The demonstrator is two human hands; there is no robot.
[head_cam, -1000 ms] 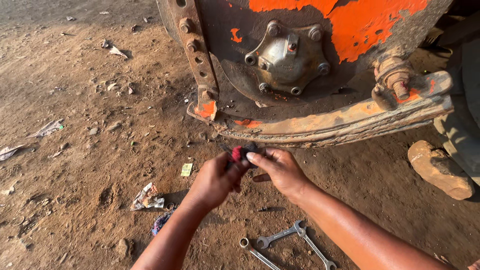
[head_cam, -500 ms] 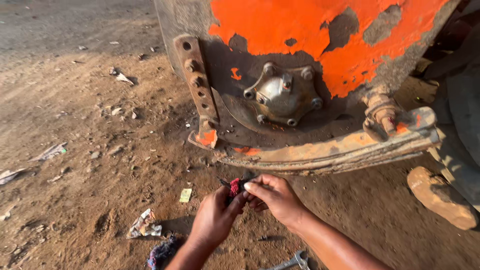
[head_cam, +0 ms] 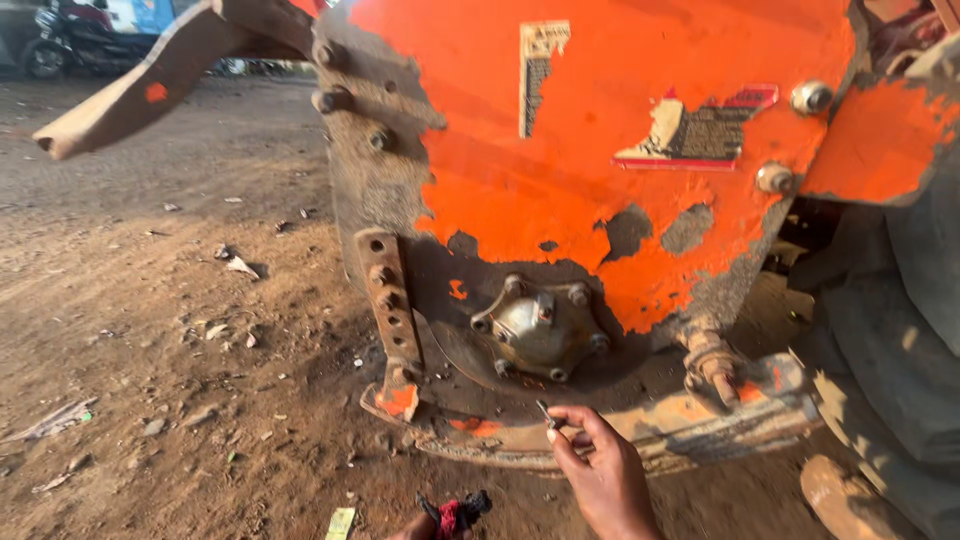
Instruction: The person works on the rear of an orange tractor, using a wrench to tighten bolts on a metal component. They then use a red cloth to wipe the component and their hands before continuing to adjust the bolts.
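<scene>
Bare reddish-brown dirt ground [head_cam: 150, 380] spreads out to the left, strewn with small stones, paper scraps and a yellowish slip of litter [head_cam: 341, 522] near the bottom edge. Far back in the upper left corner a parked motorbike [head_cam: 62, 40] stands in shade. Filling most of the view is a big orange machine housing [head_cam: 620, 150] with its paint flaking off to bare grey metal, two worn labels stuck on its face. Low on it sits a round grey hub cover [head_cam: 542, 328] ringed with bolts. Left of the hub cover a drilled metal bar [head_cam: 388, 300] hangs down, and a rusty curved blade [head_cam: 165, 75] juts out at the upper left. A rusted, mud-caked rail [head_cam: 640, 430] runs along the underside, with a corroded fitting [head_cam: 712, 362] just above it. A dark tyre [head_cam: 910, 330] closes off the right side.

The left hand [head_cam: 420, 528] is almost wholly cut off by the bottom edge; it appears to grip a red and black rag [head_cam: 455, 512], though the fingers are hard to make out. The right hand [head_cam: 600, 465] reaches up just below the hub cover, fingers curled, pinching a small dark metal part [head_cam: 546, 413] between thumb and forefinger, close in front of the rail. What kind of part it is cannot be told.
</scene>
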